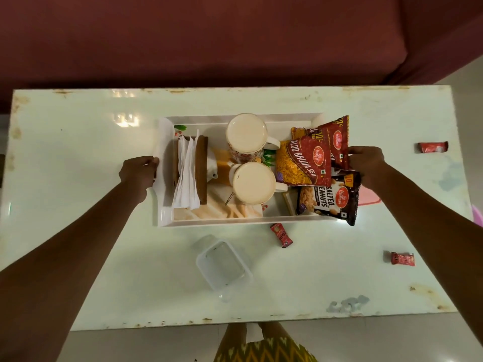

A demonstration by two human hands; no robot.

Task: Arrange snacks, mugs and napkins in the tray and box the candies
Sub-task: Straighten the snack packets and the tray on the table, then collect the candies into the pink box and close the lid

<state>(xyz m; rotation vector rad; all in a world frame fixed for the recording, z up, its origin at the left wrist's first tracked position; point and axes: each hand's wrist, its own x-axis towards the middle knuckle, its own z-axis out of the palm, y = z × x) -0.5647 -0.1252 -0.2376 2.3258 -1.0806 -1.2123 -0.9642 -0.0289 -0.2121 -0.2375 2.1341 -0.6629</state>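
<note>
Fingers (154,161) of the left hand (138,173) curl around the tray's (164,131) left rim; the right hand (366,163) grips its right end, beside the snack packets (303,163). Mugs (247,137) and napkins (187,173) sit inside, centre frame. Below, an empty clear box (222,265) and three candies (281,235) lie on the table (78,126).

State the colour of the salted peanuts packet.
Mostly black salted peanuts packet, red logo; head view.
</note>
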